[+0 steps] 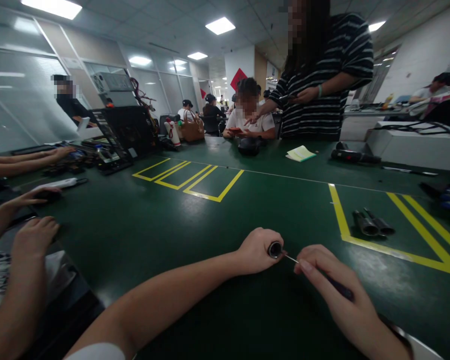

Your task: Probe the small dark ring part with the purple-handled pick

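A brown handbag point(192, 131) hides its contents; the left hand point(255, 250) encloses a dark hollow cylinder point(275, 249); the right hand point(332, 280), near it, grips a thin dark-handled tool point(343, 289).

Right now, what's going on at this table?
A person's left hand holds a dark tube, its open end showing. The right hand holds a thin-shafted tool with a dark handle, its tip close beside the tube; contact is hard to tell. Two more dark tubular pieces lie on the green table to the right, between yellow tape lines.
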`<action>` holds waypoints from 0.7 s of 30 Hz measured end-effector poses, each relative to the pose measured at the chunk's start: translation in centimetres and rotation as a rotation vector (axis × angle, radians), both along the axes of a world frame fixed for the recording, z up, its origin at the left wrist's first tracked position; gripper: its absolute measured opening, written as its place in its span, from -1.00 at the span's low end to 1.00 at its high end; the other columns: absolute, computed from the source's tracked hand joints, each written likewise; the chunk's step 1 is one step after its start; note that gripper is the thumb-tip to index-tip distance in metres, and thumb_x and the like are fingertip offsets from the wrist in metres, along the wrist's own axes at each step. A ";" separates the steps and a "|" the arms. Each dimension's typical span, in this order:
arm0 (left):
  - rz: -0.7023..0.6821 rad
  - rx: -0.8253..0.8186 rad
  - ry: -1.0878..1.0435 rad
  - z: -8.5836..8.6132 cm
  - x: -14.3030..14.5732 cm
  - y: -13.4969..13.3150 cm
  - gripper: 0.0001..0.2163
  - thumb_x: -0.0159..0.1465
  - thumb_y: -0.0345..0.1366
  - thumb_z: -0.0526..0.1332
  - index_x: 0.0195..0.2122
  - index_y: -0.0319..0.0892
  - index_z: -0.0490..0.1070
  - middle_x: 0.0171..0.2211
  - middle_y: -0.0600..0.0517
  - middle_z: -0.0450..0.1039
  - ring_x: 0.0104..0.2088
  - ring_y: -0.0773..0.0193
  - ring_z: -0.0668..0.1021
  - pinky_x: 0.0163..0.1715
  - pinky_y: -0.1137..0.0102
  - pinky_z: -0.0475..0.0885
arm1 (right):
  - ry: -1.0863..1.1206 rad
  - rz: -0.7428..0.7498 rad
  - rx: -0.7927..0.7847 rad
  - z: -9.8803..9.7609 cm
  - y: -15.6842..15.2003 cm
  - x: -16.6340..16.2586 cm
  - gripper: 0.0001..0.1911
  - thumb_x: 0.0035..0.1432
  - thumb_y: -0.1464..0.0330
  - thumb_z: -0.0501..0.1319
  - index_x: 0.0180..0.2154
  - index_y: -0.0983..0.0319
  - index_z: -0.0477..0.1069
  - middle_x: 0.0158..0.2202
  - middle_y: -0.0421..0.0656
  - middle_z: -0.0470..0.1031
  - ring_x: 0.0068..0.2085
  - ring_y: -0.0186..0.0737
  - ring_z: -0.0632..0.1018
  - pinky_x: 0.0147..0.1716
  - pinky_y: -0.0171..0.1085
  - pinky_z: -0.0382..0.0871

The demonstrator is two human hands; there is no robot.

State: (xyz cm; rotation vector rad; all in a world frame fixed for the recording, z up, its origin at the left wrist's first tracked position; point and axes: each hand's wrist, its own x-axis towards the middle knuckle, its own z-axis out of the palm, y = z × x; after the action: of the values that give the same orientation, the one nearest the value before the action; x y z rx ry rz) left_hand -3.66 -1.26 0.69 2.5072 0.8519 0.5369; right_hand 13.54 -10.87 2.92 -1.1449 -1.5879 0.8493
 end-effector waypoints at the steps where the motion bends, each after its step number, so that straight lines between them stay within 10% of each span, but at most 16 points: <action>1: -0.006 0.005 -0.004 -0.1 0.0 0.0 -0.87 0.19 -0.26 0.20 -0.43 -0.21 0.34 -0.46 0.10 0.40 -0.43 0.36 0.44 -0.34 0.43 0.25 | 0.010 0.002 -0.010 0.0 0.0 0.0 -0.73 0.16 0.21 0.15 -0.51 0.17 0.45 -0.40 -0.12 0.46 -0.30 -0.10 0.47 -0.31 -0.18 0.32; 11: -0.036 -0.071 -0.074 0.1 -0.1 -0.1 -0.88 0.17 -0.29 0.21 -0.44 -0.23 0.33 -0.45 0.09 0.40 -0.41 0.38 0.44 -0.26 0.44 0.29 | 0.392 -0.090 -0.295 -0.2 0.9 0.2 -0.72 0.09 0.18 0.19 -0.53 0.19 0.51 -0.48 -0.13 0.49 -0.30 -0.06 0.48 -0.19 -0.11 0.28; 21: -0.019 0.031 0.006 -0.5 -0.1 0.1 -0.87 0.20 -0.25 0.19 -0.40 -0.20 0.34 -0.44 0.08 0.42 -0.38 0.33 0.46 -0.30 0.41 0.26 | -0.027 0.003 -0.005 0.6 0.0 -0.2 -0.72 0.15 0.19 0.14 -0.51 0.16 0.45 -0.42 -0.12 0.45 -0.33 -0.09 0.46 -0.34 -0.17 0.33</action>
State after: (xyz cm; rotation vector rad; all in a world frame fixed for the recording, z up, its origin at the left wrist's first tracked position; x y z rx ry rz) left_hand -3.78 -1.19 0.21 2.5434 0.8269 0.5409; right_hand 13.36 -10.85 3.56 -1.1621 -1.6107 0.8434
